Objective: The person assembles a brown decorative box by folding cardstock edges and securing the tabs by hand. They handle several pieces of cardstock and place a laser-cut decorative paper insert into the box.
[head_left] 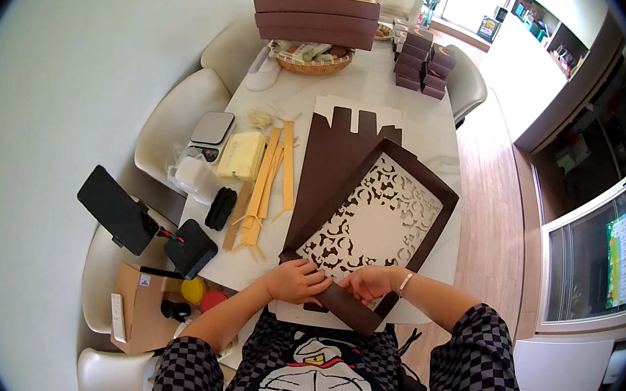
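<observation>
A dark brown cardboard box [347, 306], shallow and open-topped, lies slanted at the table's near edge. Its floor is a white panel [385, 234] with scroll-shaped cut-outs along two sides, through which brown shows. My left hand [296, 280] is closed over the near wall by the near left corner, fingers bent over the rim. Inside the box, my right hand [371, 282] is closed with bent fingers against the same near wall; its fingertips are partly hidden. Under the box lies a flat brown cardboard sheet [324, 158] with tabs at its far end.
Left on the table are yellow strips [267, 179], a yellow pack [242, 155], a kitchen scale [211, 130] and a black case [221, 209]. A phone [117, 209] stands on a holder. Farther back are stacked brown trays [315, 26], a wicker basket [313, 66] and small brown boxes [413, 57].
</observation>
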Demonstrator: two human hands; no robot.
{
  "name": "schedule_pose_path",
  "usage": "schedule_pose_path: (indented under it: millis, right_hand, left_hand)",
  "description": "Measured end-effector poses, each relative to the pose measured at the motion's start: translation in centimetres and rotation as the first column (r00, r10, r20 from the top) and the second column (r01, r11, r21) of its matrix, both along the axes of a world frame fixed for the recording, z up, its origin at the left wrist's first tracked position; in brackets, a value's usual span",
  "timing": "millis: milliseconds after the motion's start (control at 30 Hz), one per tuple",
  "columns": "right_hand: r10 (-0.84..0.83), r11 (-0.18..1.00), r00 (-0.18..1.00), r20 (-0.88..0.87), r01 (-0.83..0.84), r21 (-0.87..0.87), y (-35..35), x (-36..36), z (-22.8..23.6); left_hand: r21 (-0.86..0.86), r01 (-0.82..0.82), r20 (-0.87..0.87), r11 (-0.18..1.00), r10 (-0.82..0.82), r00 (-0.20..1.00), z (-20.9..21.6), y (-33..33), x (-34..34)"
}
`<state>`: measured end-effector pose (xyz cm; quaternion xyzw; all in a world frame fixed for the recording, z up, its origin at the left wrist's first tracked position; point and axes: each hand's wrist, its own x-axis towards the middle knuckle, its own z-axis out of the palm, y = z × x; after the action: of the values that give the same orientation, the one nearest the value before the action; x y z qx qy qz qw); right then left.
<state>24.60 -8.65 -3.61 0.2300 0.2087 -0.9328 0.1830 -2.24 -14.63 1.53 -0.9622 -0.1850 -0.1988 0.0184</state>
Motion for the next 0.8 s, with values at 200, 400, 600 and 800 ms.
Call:
schedule_pose_path:
  millis: [200, 400, 600, 800]
  right_hand:
    - [0.107, 0.928, 0.992, 0.065, -0.123, 0.351, -1.5, -1.4, 1.9]
    - [0.129, 0.901, 0.99, 0.059, -0.142, 0.409, -2.0, -2.3, 2.3]
    - [0.315, 0.683, 0.947, -0.057, -0.185, 0.707, -2.2, -5.1, 2.2]
    - [0.182, 0.682, 0.969, -0.17, 0.001, 0.732, -1.2, -5.0, 4.4]
  left_hand:
    - [0.023, 0.043, 0.031, 0.999, -0.044, 0.999, -1.1, 0.3, -1.2]
    - [0.045, 0.073, 0.124, 0.996, -0.078, 0.989, -1.1, 1.1, -2.2]
    - [0.08, 0.097, 0.119, 0.992, -0.106, 0.987, -0.8, 1.4, -3.4]
    - [0.05, 0.078, 0.139, 0.996, -0.085, 0.987, -0.3, 2.6, -2.9]
